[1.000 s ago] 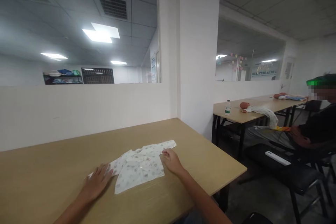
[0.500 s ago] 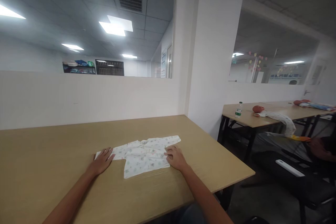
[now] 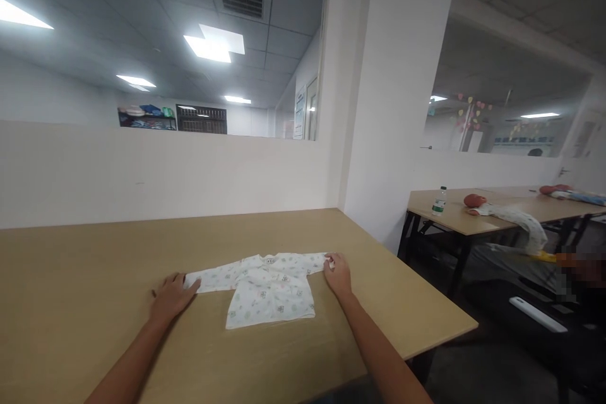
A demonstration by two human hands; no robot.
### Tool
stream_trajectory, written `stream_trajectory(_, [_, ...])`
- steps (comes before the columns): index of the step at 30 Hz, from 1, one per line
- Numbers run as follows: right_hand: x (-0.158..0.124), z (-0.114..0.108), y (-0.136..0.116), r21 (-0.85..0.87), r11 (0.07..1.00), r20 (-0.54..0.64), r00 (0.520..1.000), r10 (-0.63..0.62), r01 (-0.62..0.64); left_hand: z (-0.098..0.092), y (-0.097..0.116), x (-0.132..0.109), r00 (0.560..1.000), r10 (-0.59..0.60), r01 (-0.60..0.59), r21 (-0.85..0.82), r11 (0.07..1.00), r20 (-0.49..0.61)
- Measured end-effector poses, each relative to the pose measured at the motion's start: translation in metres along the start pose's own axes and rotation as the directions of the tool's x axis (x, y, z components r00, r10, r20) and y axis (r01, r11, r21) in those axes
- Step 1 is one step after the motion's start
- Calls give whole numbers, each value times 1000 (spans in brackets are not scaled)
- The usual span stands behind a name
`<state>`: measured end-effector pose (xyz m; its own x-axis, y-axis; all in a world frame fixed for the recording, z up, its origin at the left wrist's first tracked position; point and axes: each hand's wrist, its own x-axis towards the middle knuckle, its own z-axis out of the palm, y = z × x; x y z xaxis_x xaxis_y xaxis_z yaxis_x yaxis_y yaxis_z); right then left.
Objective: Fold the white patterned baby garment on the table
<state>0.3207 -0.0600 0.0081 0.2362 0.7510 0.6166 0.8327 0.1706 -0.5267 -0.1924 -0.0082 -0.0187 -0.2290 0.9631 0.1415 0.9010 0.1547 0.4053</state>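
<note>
Okay, status: baby shirt (image 3: 269, 287) lies front-up on the wooden table (image 3: 95, 278), about midway between the far edge at the wall and the near edge, sleeves stretched out left and right, hem toward the near edge.

Left hand (image 3: 171, 295): palm down, fingers spread, nothing gripped. Its fingertips press the left cuff onto the tabletop.

Right hand (image 3: 338, 273): also flat and open, fingers on the right cuff, nothing pinched that I can see.

The body panel looks mostly flat. There are small wrinkles near the placket, and the hem corner toward the right edge is slightly lifted.

My read of the step in hand is tensioning the sleeves to flatten the garment. To do it well:
- pull both cuffs outward evenly and along one line, so the collar stays centred
- use light downward pressure only; the fabric is thin and will drag and bunch under a heavy palm
- slide, don't lift, or the sleeves fold under
- line the sleeve tops up parallel with the far edge
- check the hem last, since tension at the cuffs can skew it

Off to the right, well apart, a second table (image 3: 426, 205) carries a water bottle (image 3: 439, 200), a doll (image 3: 475, 201) and a patterned garment (image 3: 521, 222) hanging over its edge. A white pillar (image 3: 398, 95) stands between the two tables.
</note>
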Motion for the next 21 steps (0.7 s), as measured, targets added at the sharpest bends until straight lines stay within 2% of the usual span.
stream_trajectory(5, [18, 11, 8, -118, 989, 5, 996, 93, -92, -3, 0, -3, 1000, 22, -23, -42, 999, -18])
stream_trajectory(9, [21, 17, 10, -175, 980, 48, 993, 110, -100, -5, -3, -6, 998, 6, -10, -59, 998, -59])
stream_trajectory(13, [28, 21, 12, -171, 983, 94, 993, 77, -60, -9, 1, 2, 986, -41, 33, -52, 998, -162])
stream_trajectory(16, [38, 31, 7, -130, 991, 153, 988, 8, 12, -3, 20, 15, 983, 72, -81, -47, 996, -168])
stream_trajectory(19, [45, 45, 3, -85, 993, 246, 968, -53, 76, 15, 49, 23, 969, 239, -243, -89, 966, -54])
stream_trajectory(21, [47, 52, 4, -67, 993, 310, 948, -73, 98, 28, 64, 22, 959, 283, -281, -92, 955, 8])
